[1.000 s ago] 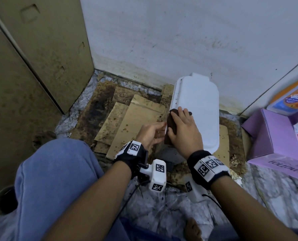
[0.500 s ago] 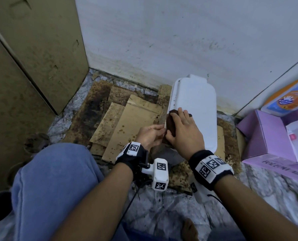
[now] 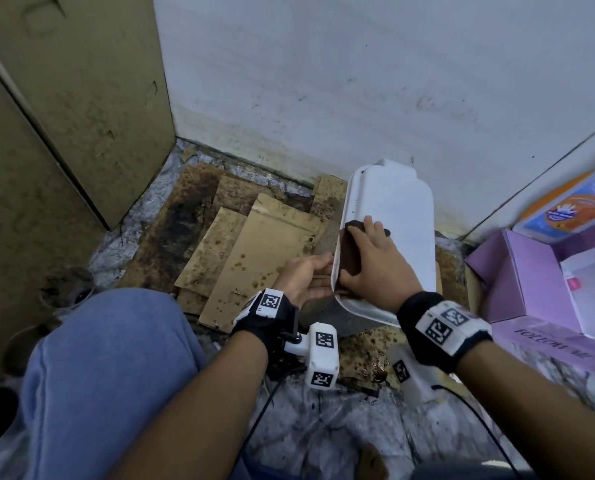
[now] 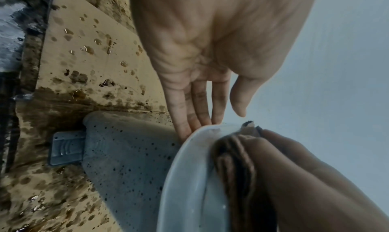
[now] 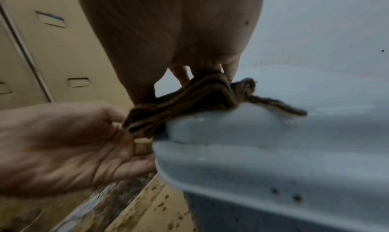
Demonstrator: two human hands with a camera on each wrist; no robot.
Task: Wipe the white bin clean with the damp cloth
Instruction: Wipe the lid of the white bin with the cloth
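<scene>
1. While the white bin (image 3: 396, 216) stands on stained cardboard (image 3: 261, 244) in the floor's corner, just beside the wall (image 3: 358, 81), its lid faces upward and its speckled grey side (image 4: 126, 152) faces the person's left.

2. Right hand (image 3: 372, 261): the fingers (image 3: 370, 225) lie spread and nearly straight over a folded brown cloth (image 3: 349, 252), pressing it onto the lid's left rim. The right wrist view shows the cloth (image 5: 181, 102) draped over that rim, with a loose tail lying on the lid.

3. Left hand (image 3: 304, 277): fingers (image 4: 189, 112) straight and close together, tips against the bin's side just below the rim. It braces; it grips nothing.

4. Assessment of the step in hand: rim and lid edge are being wiped. Dark specks remain on the grey side, so much of the job appears outstanding.

5. Recommended practice, as judgement only:
   - Keep the palm flat so pressure spreads across the cloth's full width.
   - Run the cloth along the rim in one direction, with the fold wrapped over the lip.
   - Maintain the left-hand brace; the bin looks light and may slide on damp cardboard.
   - Tuck the loose tail under to avoid dragging dirt across cleaned plastic.
   - Turn to a cleaner fold before the speckled side.
</scene>
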